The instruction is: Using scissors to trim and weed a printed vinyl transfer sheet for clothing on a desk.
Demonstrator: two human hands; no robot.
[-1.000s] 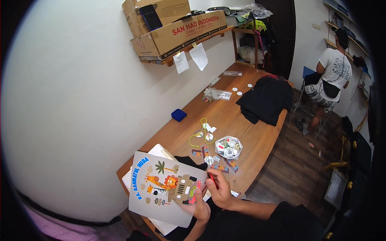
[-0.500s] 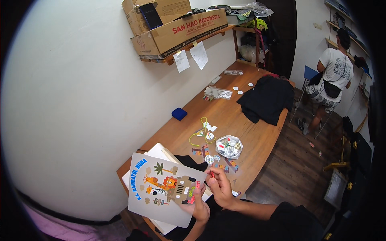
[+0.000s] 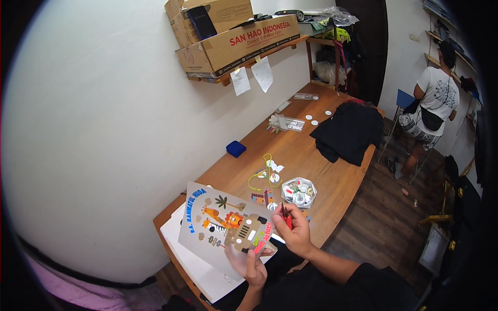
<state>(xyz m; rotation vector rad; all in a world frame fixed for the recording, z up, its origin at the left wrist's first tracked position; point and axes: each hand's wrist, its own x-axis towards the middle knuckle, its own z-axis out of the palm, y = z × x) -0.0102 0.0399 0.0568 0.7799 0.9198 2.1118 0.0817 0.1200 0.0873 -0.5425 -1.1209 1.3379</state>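
My left hand (image 3: 255,270) grips the lower right part of a translucent print film sheet (image 3: 211,239) between thumb and fingers. The sheet bears a colourful picture of animals, a palm and a jeep, and is held tilted over a white flat board (image 3: 179,259). My right hand (image 3: 296,234) is closed round small red-handled snips (image 3: 288,221), their dark tips pointing up beside the sheet's right edge. Black cloth (image 3: 280,260) lies under my hands, partly hidden. Just beyond my right hand stands a clear faceted bowl (image 3: 314,199) full of small printed pieces.
Behind the sheet lie colourful cut-out prints (image 3: 263,198), a yellow-green cord (image 3: 268,158) and white scraps. A blue box (image 3: 236,149) sits by the wall; folded black clothing (image 3: 350,129) lies farther off. Cardboard boxes (image 3: 254,41) fill the shelf. Another person (image 3: 436,93) is at far right.
The sheet has shifted right and up, away from the board's left side, and covers the black cloth behind it. My right hand has turned, showing more of the snips. The view has shifted slightly.
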